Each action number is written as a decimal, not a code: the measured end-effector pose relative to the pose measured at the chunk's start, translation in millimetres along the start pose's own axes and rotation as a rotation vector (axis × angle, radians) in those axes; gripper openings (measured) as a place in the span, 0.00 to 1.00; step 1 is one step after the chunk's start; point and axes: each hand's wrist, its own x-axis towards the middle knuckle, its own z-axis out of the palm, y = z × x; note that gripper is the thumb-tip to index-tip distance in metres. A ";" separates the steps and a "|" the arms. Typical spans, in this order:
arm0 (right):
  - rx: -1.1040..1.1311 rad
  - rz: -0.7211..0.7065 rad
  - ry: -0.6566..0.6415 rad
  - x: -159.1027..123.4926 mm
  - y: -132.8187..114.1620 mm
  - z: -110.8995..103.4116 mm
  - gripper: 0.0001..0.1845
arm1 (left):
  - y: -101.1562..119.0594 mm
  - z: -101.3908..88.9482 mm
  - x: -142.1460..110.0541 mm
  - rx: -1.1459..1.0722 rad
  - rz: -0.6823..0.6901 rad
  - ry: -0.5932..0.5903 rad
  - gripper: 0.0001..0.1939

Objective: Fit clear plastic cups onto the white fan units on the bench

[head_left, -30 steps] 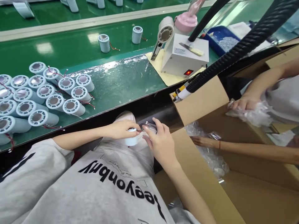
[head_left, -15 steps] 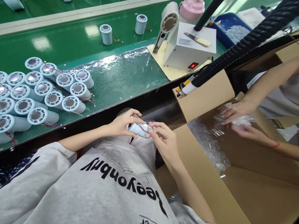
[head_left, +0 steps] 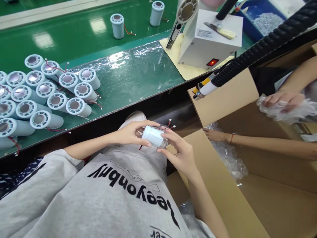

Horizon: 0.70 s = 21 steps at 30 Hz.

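A light blue cylindrical housing (head_left: 152, 136) lies on its side between my two hands, above my lap. My left hand (head_left: 135, 133) is closed round its left end, thumb and fingers on opposite sides. Fingers of my right hand (head_left: 180, 148) grip the other end, where a clear plastic part (head_left: 164, 142) shows; how it sits on the housing is partly hidden. Thin red and dark wires (head_left: 168, 125) with small white connectors stick up behind my right fingers.
Many similar housings (head_left: 57, 100) with wires stand on the bench at left; two more (head_left: 117, 26) stand farther back. A white box (head_left: 210, 39) with a lit red switch, a handheld fan (head_left: 184, 15) and a black hose (head_left: 247, 54) are at right. A co-worker's hand (head_left: 215, 135) reaches into a carton (head_left: 223, 185).
The housing has turned in my hands, and its wires now point up. My right fingers have spread round its end. The co-worker's hands have parted, one lifting crumpled clear plastic to the right.
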 end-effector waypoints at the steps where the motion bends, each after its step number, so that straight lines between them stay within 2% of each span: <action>1: 0.028 0.007 0.002 -1.6 1.0 0.3 0.25 | 1.3 -0.7 -0.5 -0.005 0.000 -0.004 0.38; 5: 0.157 0.090 0.032 -4.1 9.6 3.9 0.22 | 0.6 -2.4 2.2 -0.117 -0.089 -0.008 0.46; 8: 0.298 0.197 0.115 1.0 26.3 9.9 0.23 | -8.0 -3.0 22.3 -0.206 -0.161 0.042 0.49; 12: 0.408 0.301 0.355 20.5 65.2 11.4 0.32 | -22.9 -3.4 83.4 -0.268 -0.184 0.161 0.43; 15: 0.417 0.315 0.491 39.8 93.9 1.4 0.36 | -26.4 -4.6 136.4 -0.257 -0.147 0.149 0.39; 18: 0.409 0.280 0.546 57.0 112.3 -12.3 0.37 | -23.4 -7.8 175.1 -0.220 -0.119 0.102 0.38; 21: 0.409 0.260 0.557 70.2 121.4 -22.8 0.36 | -19.3 -12.8 194.4 -0.183 -0.106 0.076 0.38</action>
